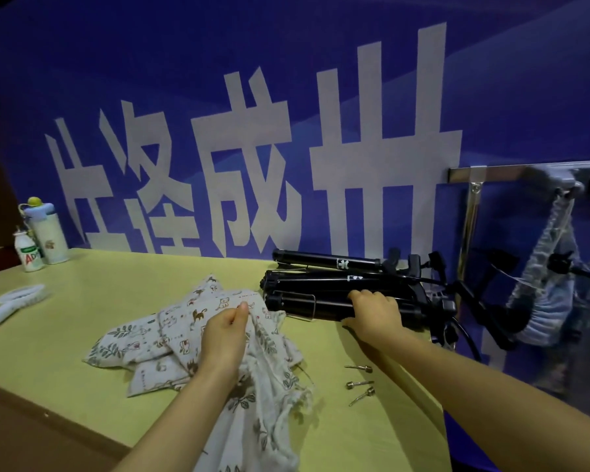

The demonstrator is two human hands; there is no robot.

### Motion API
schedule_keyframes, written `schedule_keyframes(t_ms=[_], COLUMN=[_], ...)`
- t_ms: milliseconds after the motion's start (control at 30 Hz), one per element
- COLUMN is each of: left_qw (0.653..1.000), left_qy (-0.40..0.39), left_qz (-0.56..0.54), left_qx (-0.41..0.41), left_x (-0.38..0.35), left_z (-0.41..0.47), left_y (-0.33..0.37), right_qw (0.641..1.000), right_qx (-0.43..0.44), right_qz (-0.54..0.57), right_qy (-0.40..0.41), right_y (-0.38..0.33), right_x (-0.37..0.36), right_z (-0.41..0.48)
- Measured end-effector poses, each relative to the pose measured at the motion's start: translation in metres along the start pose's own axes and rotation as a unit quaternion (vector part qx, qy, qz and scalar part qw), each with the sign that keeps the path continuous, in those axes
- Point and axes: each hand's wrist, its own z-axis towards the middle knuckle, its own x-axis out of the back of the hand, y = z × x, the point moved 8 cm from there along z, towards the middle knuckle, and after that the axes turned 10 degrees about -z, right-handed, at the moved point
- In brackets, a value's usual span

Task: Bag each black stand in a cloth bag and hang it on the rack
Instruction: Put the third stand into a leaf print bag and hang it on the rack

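Observation:
Three folded black stands lie stacked on the yellow-green table (123, 284) against the blue wall. My right hand (375, 313) is wrapped around the nearest stand (307, 305). Behind it lie the middle stand (321, 282) and the far stand (324, 259). Left of them sits a heap of printed cloth bags (143, 342). My left hand (223, 338) pinches the cloth of the top bag (269, 386), which trails toward the table's near edge. A metal rack (470, 212) stands at the right, with a grey-blue bag (545, 294) hanging from its bar.
Three small metal pins (359, 383) lie on the table near my right forearm. At the far left stand a white flask (46, 229) and a small drink bottle (28, 250). A white handheld fan (11, 303) lies at the left edge. Black cables (470, 338) trail by the rack.

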Motion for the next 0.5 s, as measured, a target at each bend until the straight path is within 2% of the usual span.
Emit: schedule_keyframes(t_ms=[267,500], left_qw=[0.999,0.999], left_qy=[0.007,0.027], left_qz=[-0.033,-0.024], left_qx=[0.017,0.001], left_x=[0.004,0.024], left_z=[0.001,-0.005], left_y=[-0.006,0.012], right_qw=[0.997,0.998], right_qx=[0.059,0.051], right_qz=[-0.035,0.005], right_qy=[0.022,0.047], right_y=[0.000,0.006], right_x=[0.005,0.035], right_z=[-0.006,-0.027])
